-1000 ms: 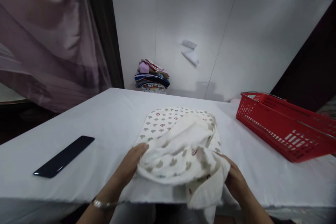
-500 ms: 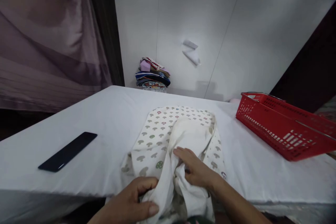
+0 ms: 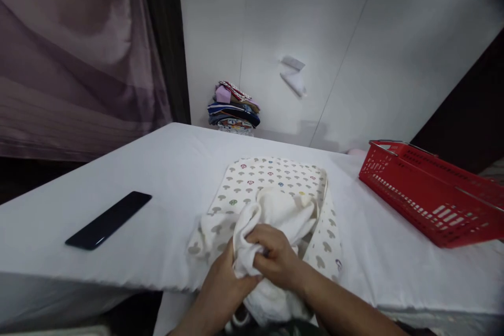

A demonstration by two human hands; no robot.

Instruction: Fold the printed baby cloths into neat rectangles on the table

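White mushroom-print cloth [image 3: 275, 178] is lying on the surface [image 3: 169, 168] at lower centre; I am seeing the left hand [image 3: 221, 287] and right hand [image 3: 277, 262] both gripping its bunched part with curled fingers. A red basket [image 3: 429, 200] is sitting at right, a phone [image 3: 108, 219] at left.

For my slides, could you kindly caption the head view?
Left hand and right hand grip a mushroom-print cloth on a table; phone left, red basket right.

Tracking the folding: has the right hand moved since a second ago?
Yes. The right hand went left, away from the red basket, to the middle of the garment.
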